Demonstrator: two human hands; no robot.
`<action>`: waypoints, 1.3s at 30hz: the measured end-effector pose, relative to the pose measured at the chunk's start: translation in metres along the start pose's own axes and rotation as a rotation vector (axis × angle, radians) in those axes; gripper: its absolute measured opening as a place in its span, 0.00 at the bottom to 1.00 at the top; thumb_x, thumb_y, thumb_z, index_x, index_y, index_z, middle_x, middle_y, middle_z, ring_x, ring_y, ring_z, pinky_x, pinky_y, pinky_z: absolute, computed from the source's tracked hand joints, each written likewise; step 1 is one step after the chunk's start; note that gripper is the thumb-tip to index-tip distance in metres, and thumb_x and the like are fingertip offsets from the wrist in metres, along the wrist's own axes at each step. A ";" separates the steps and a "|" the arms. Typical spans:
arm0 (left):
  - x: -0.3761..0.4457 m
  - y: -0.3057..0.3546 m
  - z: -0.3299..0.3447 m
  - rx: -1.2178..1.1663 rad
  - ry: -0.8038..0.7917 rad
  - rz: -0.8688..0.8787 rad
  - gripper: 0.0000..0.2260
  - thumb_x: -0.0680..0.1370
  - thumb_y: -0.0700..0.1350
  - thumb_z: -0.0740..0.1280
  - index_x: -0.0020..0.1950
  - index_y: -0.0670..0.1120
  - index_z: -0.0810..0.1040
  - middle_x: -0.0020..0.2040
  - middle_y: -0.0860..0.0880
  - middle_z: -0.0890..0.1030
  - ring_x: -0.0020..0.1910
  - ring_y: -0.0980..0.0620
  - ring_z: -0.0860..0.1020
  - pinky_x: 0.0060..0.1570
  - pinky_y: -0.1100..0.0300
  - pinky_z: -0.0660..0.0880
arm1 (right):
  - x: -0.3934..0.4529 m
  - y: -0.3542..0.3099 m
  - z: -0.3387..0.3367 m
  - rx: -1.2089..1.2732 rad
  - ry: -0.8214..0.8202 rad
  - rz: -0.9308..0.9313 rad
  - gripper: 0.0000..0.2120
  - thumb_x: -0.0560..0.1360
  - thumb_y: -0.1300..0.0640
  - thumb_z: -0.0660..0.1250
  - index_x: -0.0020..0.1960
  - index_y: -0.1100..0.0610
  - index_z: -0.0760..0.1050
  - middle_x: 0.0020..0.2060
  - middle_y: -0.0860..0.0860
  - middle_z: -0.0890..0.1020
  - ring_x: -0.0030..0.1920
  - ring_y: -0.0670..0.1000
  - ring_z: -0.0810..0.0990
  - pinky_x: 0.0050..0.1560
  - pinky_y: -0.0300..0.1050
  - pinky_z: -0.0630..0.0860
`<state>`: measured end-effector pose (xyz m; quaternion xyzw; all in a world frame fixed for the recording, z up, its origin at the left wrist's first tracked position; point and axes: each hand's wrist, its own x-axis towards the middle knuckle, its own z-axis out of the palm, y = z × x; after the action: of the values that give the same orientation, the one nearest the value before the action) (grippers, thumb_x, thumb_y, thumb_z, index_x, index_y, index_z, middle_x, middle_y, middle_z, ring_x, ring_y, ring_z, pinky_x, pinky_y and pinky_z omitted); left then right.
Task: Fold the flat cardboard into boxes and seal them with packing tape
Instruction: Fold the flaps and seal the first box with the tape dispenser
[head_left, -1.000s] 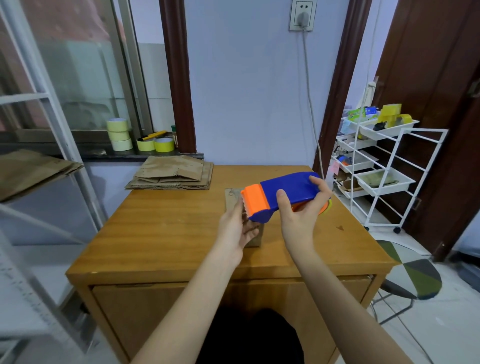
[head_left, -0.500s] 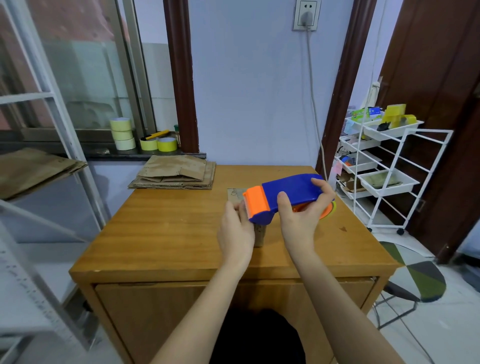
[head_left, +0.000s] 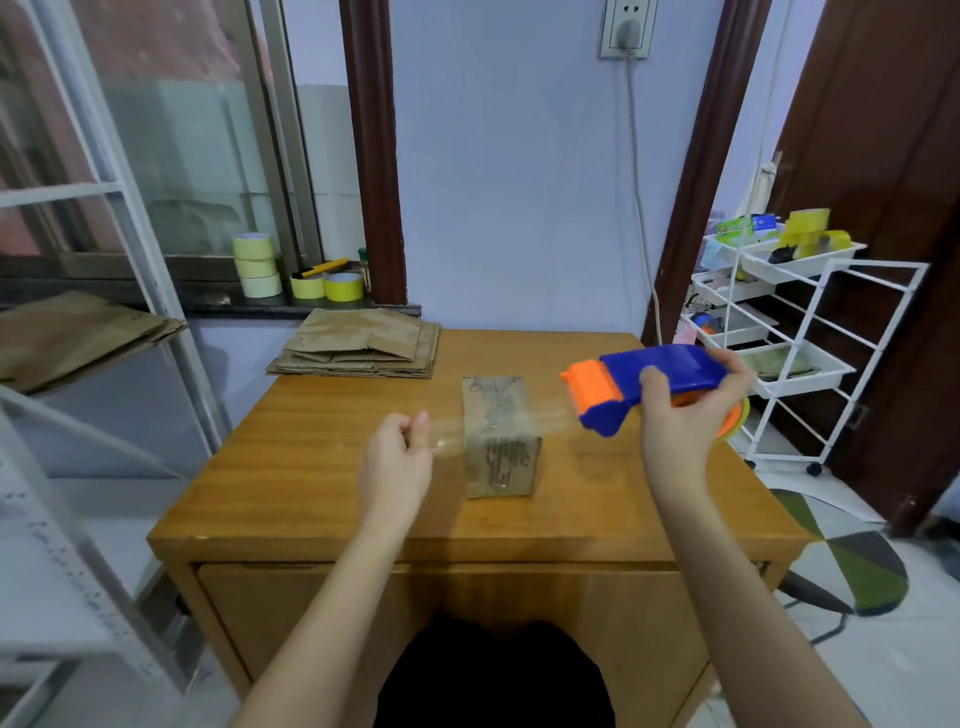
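Note:
A small folded cardboard box (head_left: 501, 447) stands in the middle of the wooden table (head_left: 322, 467). My right hand (head_left: 685, 415) grips a blue and orange tape dispenser (head_left: 644, 382) to the right of the box, above the table. A strip of clear tape (head_left: 498, 422) stretches from the dispenser across the box top to my left hand (head_left: 397, 457), which pinches the tape's free end just left of the box.
A stack of flat cardboard (head_left: 363, 345) lies at the table's back left. Tape rolls (head_left: 257, 265) sit on the window sill. More flat cardboard (head_left: 72, 332) rests on a white shelf at left. A white wire cart (head_left: 789, 332) stands right of the table.
My hands have moved apart. The right hand carried the dispenser to the right and the left hand drew the tape end to the left, uncovering the box between them.

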<state>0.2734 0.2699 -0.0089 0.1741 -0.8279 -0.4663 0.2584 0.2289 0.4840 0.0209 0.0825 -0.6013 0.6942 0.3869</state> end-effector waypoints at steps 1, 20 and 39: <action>0.002 -0.003 -0.005 0.029 -0.021 0.021 0.12 0.82 0.50 0.57 0.42 0.46 0.70 0.35 0.50 0.73 0.32 0.55 0.70 0.30 0.64 0.64 | 0.000 0.002 -0.005 -0.045 -0.062 -0.029 0.24 0.69 0.62 0.66 0.61 0.54 0.60 0.52 0.42 0.67 0.44 0.33 0.73 0.45 0.33 0.73; 0.023 -0.004 -0.002 0.203 -0.170 0.100 0.11 0.80 0.54 0.60 0.43 0.49 0.73 0.36 0.53 0.80 0.33 0.57 0.75 0.30 0.63 0.64 | -0.003 0.027 -0.014 -0.151 -0.247 -0.001 0.29 0.71 0.73 0.69 0.60 0.53 0.58 0.51 0.40 0.64 0.45 0.28 0.73 0.40 0.28 0.74; 0.041 -0.015 0.007 0.184 -0.189 0.094 0.14 0.80 0.55 0.61 0.42 0.46 0.74 0.36 0.47 0.80 0.31 0.54 0.72 0.32 0.60 0.67 | 0.005 0.038 -0.004 -0.273 -0.268 0.000 0.30 0.69 0.69 0.72 0.60 0.50 0.59 0.52 0.39 0.65 0.46 0.31 0.73 0.41 0.28 0.73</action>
<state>0.2372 0.2451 -0.0143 0.1134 -0.8950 -0.3903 0.1837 0.2027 0.4907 -0.0068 0.1207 -0.7360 0.5890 0.3111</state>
